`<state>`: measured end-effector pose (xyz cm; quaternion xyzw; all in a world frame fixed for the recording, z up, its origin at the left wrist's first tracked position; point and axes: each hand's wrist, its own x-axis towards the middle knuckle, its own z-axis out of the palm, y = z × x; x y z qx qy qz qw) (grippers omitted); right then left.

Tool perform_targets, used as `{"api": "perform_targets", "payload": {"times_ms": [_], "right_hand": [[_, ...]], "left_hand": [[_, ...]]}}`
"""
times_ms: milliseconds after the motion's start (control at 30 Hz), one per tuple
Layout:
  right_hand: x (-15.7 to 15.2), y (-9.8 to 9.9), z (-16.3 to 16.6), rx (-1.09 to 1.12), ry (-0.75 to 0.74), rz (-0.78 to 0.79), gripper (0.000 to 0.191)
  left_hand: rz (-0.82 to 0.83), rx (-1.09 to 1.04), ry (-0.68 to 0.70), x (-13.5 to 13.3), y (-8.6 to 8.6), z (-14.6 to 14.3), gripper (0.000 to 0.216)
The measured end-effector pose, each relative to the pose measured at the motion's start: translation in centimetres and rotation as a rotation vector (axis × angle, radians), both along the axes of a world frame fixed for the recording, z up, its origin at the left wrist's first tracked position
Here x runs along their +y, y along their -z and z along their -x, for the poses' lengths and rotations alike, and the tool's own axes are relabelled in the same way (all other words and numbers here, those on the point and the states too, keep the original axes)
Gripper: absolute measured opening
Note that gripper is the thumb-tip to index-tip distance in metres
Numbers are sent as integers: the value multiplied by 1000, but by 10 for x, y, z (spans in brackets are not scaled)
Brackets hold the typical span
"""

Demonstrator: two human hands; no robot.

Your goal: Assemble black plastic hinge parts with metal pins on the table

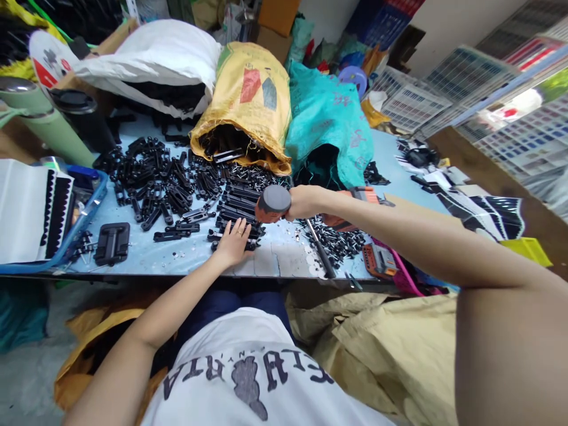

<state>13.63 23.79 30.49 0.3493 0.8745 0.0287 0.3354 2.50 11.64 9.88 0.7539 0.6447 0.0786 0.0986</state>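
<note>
My left hand (234, 241) lies flat, fingers outstretched, on the near end of a row of black bar-shaped parts (239, 204) laid side by side. Just right of that row, my right hand (306, 202) is closed round an orange and grey power tool (273, 204), whose round dark end faces me. Forearm and hand hide part of the tool. Beyond the wrist shows more orange and grey tool body (361, 194); whether it belongs to the same tool I cannot tell. Below the right forearm is a pile of small black and silver rivet-like pins (341, 242).
Loose black parts (155, 177) are heaped at left. White (155, 53), yellow (255, 83) and teal sacks (331, 112) line the back. A blue basket (95, 204), black bracket (112, 243), dark rod (322, 251) and orange battery pack (379, 260) sit near the front edge.
</note>
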Motion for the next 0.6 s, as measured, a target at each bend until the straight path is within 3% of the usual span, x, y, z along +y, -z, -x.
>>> {"api": "perform_targets", "payload": {"times_ms": [133,300,500,600], "right_hand": [[-5,0,-7,-41,9,52,33],[-3,12,-12,-62,4,105,29],[-26,3,-18,-41,15,5,35],[-34,2,-16,-24,-15,62,28]], "left_hand": [[-103,28,-63,-7,8,-7,79],[-117,41,-84,-4,14,-11,78],[-127,38,-83,-6,13,-11,76],[-132,17,-80,-7,14,-11,76]]}}
